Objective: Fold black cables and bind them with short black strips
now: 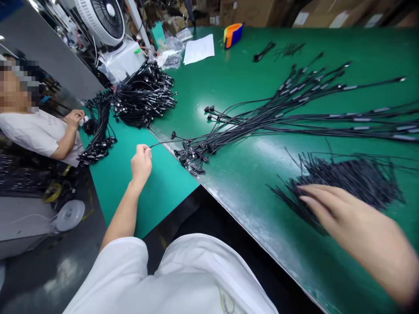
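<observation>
My left hand (142, 165) is closed in a pinch on the end of a black cable (160, 143), over the lighter green mat (170, 179). That cable runs right toward a fanned bundle of black cables (242, 126) with small connectors at its near end. My right hand (343, 222), slightly blurred, is at the left edge of a pile of thin black ties (356, 181). Its thumb and index fingertips are close together among the ties, and whatever lies between them is too small to make out.
A heap of coiled black cables (144, 98) lies at the left, beside a white fan (109, 19). A co-worker (36, 131) handles something at the left end. Paper (199, 49), an orange-and-blue object (233, 35) and a small black bundle (263, 52) lie farther back on the green table.
</observation>
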A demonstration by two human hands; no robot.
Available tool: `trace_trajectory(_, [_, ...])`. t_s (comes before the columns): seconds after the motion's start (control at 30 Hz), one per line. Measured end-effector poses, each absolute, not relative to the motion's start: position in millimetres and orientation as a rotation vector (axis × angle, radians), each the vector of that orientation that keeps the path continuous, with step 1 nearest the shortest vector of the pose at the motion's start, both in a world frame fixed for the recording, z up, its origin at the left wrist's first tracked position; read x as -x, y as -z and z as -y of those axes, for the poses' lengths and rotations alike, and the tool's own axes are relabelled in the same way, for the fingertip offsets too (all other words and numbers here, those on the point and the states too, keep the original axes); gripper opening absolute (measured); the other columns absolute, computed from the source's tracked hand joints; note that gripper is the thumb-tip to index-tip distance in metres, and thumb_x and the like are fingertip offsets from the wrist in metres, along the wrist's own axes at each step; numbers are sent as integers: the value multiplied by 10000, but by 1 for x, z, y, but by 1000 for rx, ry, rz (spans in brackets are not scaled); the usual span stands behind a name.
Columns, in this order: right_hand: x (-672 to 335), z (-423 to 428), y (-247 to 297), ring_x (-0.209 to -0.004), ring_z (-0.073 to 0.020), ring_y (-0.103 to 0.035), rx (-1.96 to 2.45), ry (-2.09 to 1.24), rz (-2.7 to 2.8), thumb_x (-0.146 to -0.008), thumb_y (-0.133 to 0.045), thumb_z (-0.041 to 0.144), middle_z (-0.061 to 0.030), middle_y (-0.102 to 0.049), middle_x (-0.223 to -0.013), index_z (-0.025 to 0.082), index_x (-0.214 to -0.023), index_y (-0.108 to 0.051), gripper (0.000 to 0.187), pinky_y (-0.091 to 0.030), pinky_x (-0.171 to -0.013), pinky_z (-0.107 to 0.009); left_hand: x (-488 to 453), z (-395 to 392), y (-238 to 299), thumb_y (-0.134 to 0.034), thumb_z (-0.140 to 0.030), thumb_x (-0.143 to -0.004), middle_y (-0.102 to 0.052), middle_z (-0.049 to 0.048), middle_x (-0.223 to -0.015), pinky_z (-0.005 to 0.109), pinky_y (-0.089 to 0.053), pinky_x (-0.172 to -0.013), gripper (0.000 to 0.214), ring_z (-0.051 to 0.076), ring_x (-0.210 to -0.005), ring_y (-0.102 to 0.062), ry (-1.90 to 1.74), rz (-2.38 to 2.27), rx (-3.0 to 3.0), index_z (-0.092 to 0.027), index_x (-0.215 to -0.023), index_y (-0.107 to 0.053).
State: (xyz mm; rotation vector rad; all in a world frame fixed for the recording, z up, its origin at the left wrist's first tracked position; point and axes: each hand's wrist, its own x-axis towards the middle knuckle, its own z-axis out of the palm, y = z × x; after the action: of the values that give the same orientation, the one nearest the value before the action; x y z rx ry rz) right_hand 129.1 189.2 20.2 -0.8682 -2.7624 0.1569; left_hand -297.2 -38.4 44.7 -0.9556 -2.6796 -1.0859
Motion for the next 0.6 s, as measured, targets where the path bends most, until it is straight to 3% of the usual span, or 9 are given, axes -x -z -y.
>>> trace_trajectory(0.1, [-59,-163,-49,-952,-250,-688,623,-393,2710,-997,-403,397,-132,-585,-1323,225,-1376,-490,426,-604,-784,-411,265,42,-103,-569,-401,-911,-401,-85,-576,211,-424,-552,222,72,-446,-380,2217,2286,1130,-209,-862,-469])
trace_trajectory(0.2, [17,-128,-85,-1026,-201,-658,392,-591,2506,-995,-437,360,-169,-387,-1508,194,-1507,-301,555,-587,-846,-344,234,62,-153,-694,-398,-842,-265,-126,-493,158,-356,-422,302,24,-346,-215,2877,1974,1327,-190,-784,-483])
trace_trajectory(0.27, [62,-113,-103,-1162,-226,-596,249,-568,2511,-983,-477,333,-174,-382,-1513,163,-1516,-291,589,-565,-866,-338,224,82,-170,-732,-409,-812,-206,-143,-439,151,-316,-355,316,11,-297,-142,3031,1853,1496,-184,-764,-516])
trace_trajectory(0.33, [92,-111,-115,-1155,-253,-585,211,-487,2600,-988,-472,311,-175,-528,-1375,125,-1414,-453,466,-531,-881,-354,222,102,-173,-747,-478,-785,-159,-153,-389,162,-277,-305,338,12,-264,-98,3033,1885,1667,-179,-799,-589])
trace_trajectory(0.4, [100,-116,-121,-1026,-242,-623,216,-470,2713,-1001,-444,302,-145,-654,-1142,124,-1193,-624,317,-502,-839,-340,227,121,-169,-738,-524,-779,-115,-154,-376,172,-249,-288,374,16,-267,-62,2990,2020,1681,-170,-864,-652])
trace_trajectory(0.5, [73,-115,-120,-804,-175,-636,-18,-655,2873,-998,-470,324,-60,-692,-873,179,-934,-687,269,-461,-714,-270,237,142,-161,-734,-542,-770,-85,-141,-424,183,-243,-300,393,22,-324,-18,3010,2085,1464,-170,-878,-675])
trace_trajectory(0.6, [37,-100,-111,-830,-154,-633,-131,-765,2725,-1008,-447,347,-54,-692,-930,203,-999,-673,268,-461,-718,-253,243,157,-154,-710,-586,-763,-79,-129,-427,211,-214,-294,409,30,-315,-38,2974,2011,1601,-182,-819,-670])
